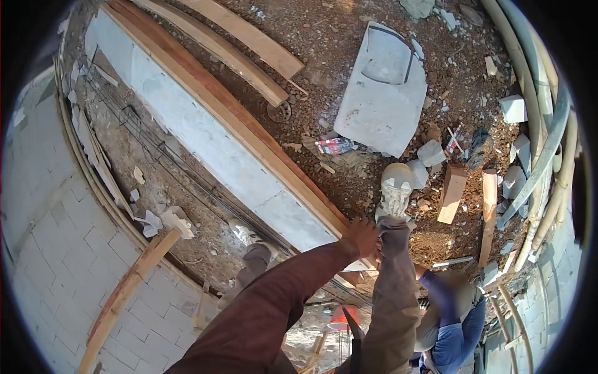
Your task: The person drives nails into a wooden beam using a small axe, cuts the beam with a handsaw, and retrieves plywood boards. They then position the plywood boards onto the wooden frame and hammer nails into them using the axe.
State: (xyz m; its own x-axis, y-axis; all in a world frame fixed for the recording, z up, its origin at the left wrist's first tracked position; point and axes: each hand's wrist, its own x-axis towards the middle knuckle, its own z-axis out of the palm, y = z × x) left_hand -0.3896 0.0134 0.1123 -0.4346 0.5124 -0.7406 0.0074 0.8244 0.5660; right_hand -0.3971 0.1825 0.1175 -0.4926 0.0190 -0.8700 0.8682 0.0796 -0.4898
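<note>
My left arm, in a brown sleeve, stretches forward from the lower edge. My left hand (pixel 361 238) is closed over the near end of a long reddish wooden board (pixel 249 137), beside my right shin. This board runs along a long grey-white beam or panel (pixel 205 153) that slants away to the far left. My right hand is out of sight. A dark, pointed, blade-like thing (pixel 354 330) shows at the lower edge; what holds it is hidden. My right shoe (pixel 395 187) stands right of the board, my left shoe (pixel 246 234) left of the panel.
Close on the right crouches a person in blue (pixel 455 336). Ahead lie a broken white slab (pixel 383 90), a plastic bottle (pixel 335 146), wood offcuts (pixel 452 193) and loose planks (pixel 237 59). Thin steel rods (pixel 162 149) run left of the panel. A red bucket (pixel 342 316) stands near.
</note>
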